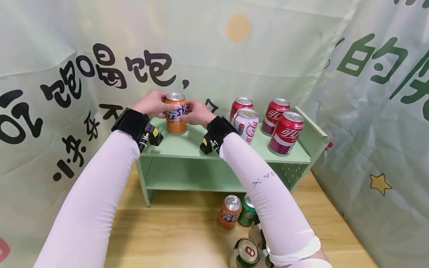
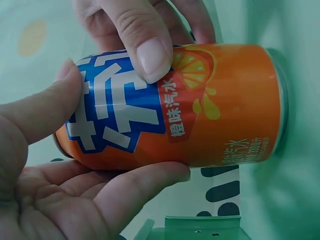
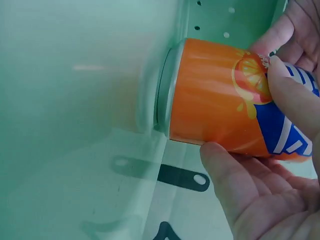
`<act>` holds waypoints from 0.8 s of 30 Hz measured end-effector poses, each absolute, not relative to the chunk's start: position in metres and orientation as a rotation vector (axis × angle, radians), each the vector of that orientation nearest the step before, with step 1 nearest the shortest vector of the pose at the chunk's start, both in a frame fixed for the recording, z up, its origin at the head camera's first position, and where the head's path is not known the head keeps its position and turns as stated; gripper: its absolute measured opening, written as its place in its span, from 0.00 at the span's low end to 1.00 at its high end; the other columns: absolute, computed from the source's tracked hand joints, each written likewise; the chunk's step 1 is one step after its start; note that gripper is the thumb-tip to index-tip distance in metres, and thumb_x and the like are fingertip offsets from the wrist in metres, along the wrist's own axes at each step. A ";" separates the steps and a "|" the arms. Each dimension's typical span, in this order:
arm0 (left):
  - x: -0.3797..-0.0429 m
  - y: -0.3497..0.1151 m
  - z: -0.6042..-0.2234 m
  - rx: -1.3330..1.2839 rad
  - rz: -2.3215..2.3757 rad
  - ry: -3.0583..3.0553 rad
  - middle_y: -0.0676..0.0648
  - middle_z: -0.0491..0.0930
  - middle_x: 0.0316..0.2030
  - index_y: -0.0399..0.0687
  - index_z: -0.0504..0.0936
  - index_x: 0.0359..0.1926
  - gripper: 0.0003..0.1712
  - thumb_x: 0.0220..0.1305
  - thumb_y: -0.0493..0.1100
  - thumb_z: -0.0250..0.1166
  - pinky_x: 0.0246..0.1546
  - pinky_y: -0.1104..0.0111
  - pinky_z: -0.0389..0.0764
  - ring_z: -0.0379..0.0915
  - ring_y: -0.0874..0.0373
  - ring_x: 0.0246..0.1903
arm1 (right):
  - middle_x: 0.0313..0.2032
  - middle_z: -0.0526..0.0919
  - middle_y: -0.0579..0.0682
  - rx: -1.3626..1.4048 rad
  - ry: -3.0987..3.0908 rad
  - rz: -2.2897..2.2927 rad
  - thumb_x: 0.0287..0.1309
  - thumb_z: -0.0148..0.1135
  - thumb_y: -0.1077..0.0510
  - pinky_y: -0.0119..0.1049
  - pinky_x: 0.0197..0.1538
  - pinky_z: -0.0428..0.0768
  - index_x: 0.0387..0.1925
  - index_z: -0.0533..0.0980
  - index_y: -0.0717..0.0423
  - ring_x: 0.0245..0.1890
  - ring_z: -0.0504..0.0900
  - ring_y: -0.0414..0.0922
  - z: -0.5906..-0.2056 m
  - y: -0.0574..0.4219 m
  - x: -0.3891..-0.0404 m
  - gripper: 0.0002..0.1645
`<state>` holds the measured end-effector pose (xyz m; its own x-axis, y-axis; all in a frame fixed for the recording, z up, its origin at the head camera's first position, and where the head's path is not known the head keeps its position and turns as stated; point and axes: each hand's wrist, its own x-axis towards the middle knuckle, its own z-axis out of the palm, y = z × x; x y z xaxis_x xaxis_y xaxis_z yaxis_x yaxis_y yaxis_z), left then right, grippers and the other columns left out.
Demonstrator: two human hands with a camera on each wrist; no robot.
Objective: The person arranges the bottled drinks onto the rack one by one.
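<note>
An orange soda can (image 1: 176, 124) with a blue-and-white label stands upright at the left of the top board of a green two-tier shelf (image 1: 201, 147). My left hand (image 1: 151, 104) grips it from the left, thumb on the front of the label. From the other side my right hand (image 1: 198, 112) holds the same can, its thumb pressed on the label too. Both wrist views show the can (image 2: 225, 110) between the fingers, its base at the green board (image 3: 100, 100); whether the whole base touches cannot be told.
On the shelf's right stand three red cans (image 1: 286, 134) and a white Coca-Cola can (image 1: 246, 124), beside a raised end panel (image 1: 311, 130). Below, on the wooden table (image 1: 161, 230), are another orange can (image 1: 229, 213), a green can (image 1: 247, 214) and darker cans (image 1: 246, 255), partly behind my right arm.
</note>
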<state>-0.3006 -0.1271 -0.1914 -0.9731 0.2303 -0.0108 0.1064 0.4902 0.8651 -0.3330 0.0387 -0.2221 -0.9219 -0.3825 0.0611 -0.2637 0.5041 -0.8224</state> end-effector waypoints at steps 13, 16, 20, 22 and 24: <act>-0.307 -0.116 -0.186 0.182 1.785 2.395 0.37 0.60 0.67 0.37 0.57 0.69 0.34 0.66 0.38 0.58 0.64 0.56 0.65 0.60 0.48 0.62 | 0.53 0.76 0.58 -0.541 2.579 -1.454 0.52 0.69 0.58 0.38 0.48 0.81 0.59 0.66 0.62 0.49 0.77 0.49 -0.225 0.042 -0.349 0.34; -0.307 -0.114 -0.188 0.189 1.750 2.468 0.37 0.64 0.65 0.36 0.60 0.68 0.33 0.65 0.39 0.60 0.63 0.59 0.68 0.64 0.51 0.58 | 0.48 0.80 0.58 -0.581 2.695 -1.342 0.53 0.69 0.55 0.37 0.45 0.81 0.54 0.72 0.64 0.45 0.79 0.49 -0.225 0.044 -0.343 0.29; -0.299 -0.115 -0.197 0.207 1.700 2.630 0.35 0.69 0.59 0.34 0.65 0.65 0.32 0.63 0.41 0.63 0.59 0.61 0.69 0.67 0.53 0.50 | 0.43 0.83 0.56 -0.639 2.848 -1.144 0.53 0.69 0.50 0.32 0.42 0.78 0.48 0.76 0.63 0.42 0.80 0.47 -0.225 0.043 -0.331 0.26; -0.293 -0.117 -0.203 0.227 1.682 2.698 0.34 0.71 0.57 0.33 0.67 0.63 0.31 0.63 0.43 0.63 0.58 0.60 0.69 0.68 0.52 0.49 | 0.42 0.83 0.55 -0.651 2.887 -1.085 0.54 0.68 0.48 0.31 0.40 0.77 0.48 0.76 0.62 0.40 0.79 0.45 -0.224 0.042 -0.325 0.26; -0.286 -0.120 -0.209 0.272 1.691 2.729 0.33 0.72 0.56 0.32 0.67 0.63 0.31 0.63 0.43 0.63 0.59 0.59 0.68 0.69 0.50 0.51 | 0.39 0.82 0.54 -0.643 2.923 -1.036 0.55 0.67 0.47 0.32 0.38 0.77 0.46 0.76 0.62 0.37 0.78 0.44 -0.222 0.040 -0.317 0.26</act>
